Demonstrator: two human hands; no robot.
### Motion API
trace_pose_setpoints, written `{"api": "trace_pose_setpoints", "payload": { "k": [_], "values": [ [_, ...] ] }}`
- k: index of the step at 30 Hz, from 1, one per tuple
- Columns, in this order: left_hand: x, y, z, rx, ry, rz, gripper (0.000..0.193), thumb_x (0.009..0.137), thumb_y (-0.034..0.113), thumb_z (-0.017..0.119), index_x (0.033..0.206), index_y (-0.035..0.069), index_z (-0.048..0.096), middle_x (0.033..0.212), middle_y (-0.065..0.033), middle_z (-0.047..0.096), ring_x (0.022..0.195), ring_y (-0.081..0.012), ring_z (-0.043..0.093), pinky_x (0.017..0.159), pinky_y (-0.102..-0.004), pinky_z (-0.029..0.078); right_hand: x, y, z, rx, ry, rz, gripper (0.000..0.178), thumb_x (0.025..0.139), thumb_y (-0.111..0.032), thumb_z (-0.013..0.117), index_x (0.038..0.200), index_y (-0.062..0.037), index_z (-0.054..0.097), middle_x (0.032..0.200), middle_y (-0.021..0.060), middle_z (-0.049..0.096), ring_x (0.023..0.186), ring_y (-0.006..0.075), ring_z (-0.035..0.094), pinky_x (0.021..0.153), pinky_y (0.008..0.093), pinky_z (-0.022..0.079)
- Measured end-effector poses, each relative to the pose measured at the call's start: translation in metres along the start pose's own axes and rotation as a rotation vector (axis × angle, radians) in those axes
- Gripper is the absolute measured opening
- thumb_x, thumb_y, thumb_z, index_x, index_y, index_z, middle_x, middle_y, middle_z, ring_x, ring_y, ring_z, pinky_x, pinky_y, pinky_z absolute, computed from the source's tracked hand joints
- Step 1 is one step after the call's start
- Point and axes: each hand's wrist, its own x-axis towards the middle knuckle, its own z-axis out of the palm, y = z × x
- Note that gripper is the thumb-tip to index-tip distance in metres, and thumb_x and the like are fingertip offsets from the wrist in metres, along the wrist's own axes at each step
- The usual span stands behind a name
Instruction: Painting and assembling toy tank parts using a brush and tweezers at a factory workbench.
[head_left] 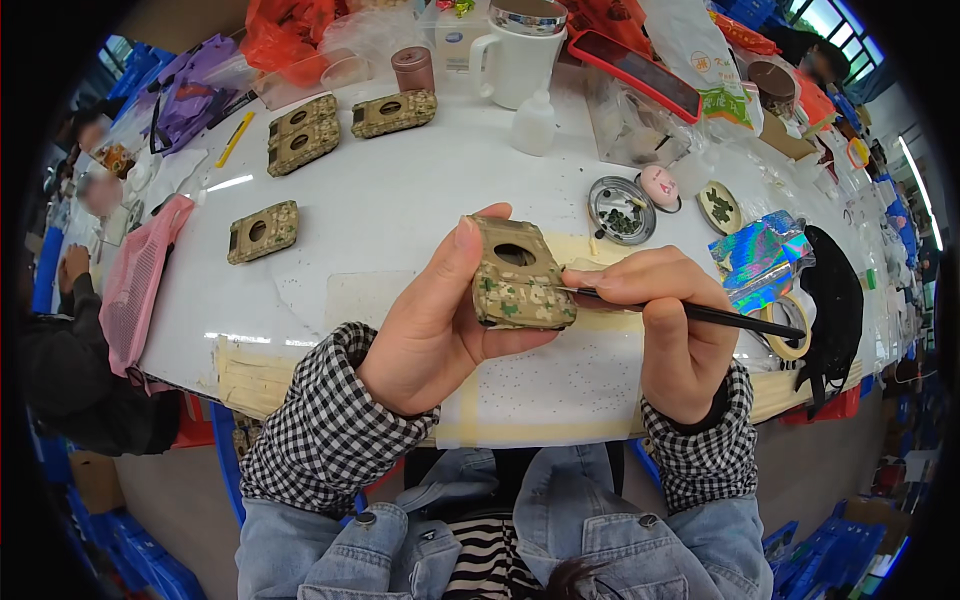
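My left hand (425,325) holds a camouflage-patterned casing (520,285) with an oval hole, tilted up over the table's near middle. Its thumb lies along the casing's left edge and its fingers support it from below. My right hand (680,325) pinches a slim black-handled, pen-like tool (725,317), whose thin tip meets the casing's right side. The exact kind of tip is too small to tell. Similar casings lie farther left: one alone (263,232), one at the back (393,113), and a pair side by side (303,140).
A round dish (603,226) holds small dark green flakes, beside a smaller dish (735,222) of green bits. Behind stand a white bottle (534,128), a white mug (520,70) and a red-cased phone (637,75). Tape roll (797,340) lies right; pink mesh bag (150,275) left. Another person sits at far left.
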Motion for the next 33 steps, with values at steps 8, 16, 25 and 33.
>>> {"api": "trace_pose_setpoints", "payload": {
  "k": [8,16,25,33],
  "values": [
    [0.0018,-0.0002,0.0002,0.010,0.009,0.007,0.053,0.097,0.050,0.023,0.138,0.017,0.026,0.121,-0.0122,0.051,0.105,-0.0230,0.059,0.085,-0.0336,0.055,0.0020,-0.0012,-0.0021,-0.077,-0.038,-0.027,0.017,0.089,-0.010,0.056,0.095,0.0043,0.064,0.095,0.0154,0.067,0.087,0.0236,0.062,0.079,0.0321,0.047],
    [0.0015,-0.0006,-0.0008,0.034,0.016,0.017,0.052,0.097,0.049,0.024,0.138,0.017,0.026,0.121,-0.0117,0.051,0.108,-0.0226,0.058,0.086,-0.0340,0.055,0.0032,-0.0005,-0.0010,-0.112,-0.050,-0.037,0.016,0.088,-0.008,0.057,0.094,0.0048,0.064,0.094,0.0142,0.067,0.085,0.0233,0.062,0.076,0.0314,0.047],
    [0.0018,-0.0002,-0.0002,0.055,0.022,0.018,0.051,0.097,0.048,0.024,0.138,0.017,0.025,0.122,-0.0116,0.050,0.110,-0.0226,0.056,0.088,-0.0342,0.054,0.0037,-0.0007,-0.0013,-0.131,-0.051,-0.042,0.015,0.088,-0.008,0.058,0.094,0.0046,0.064,0.093,0.0134,0.067,0.084,0.0228,0.062,0.075,0.0311,0.047],
    [0.0018,-0.0008,-0.0009,0.064,0.019,0.026,0.051,0.097,0.048,0.023,0.138,0.017,0.025,0.122,-0.0113,0.050,0.111,-0.0221,0.055,0.088,-0.0337,0.054,0.0032,-0.0005,0.0002,-0.129,-0.042,-0.024,0.015,0.088,-0.009,0.059,0.093,0.0042,0.065,0.092,0.0130,0.067,0.084,0.0225,0.062,0.075,0.0309,0.047]
  ]
}}
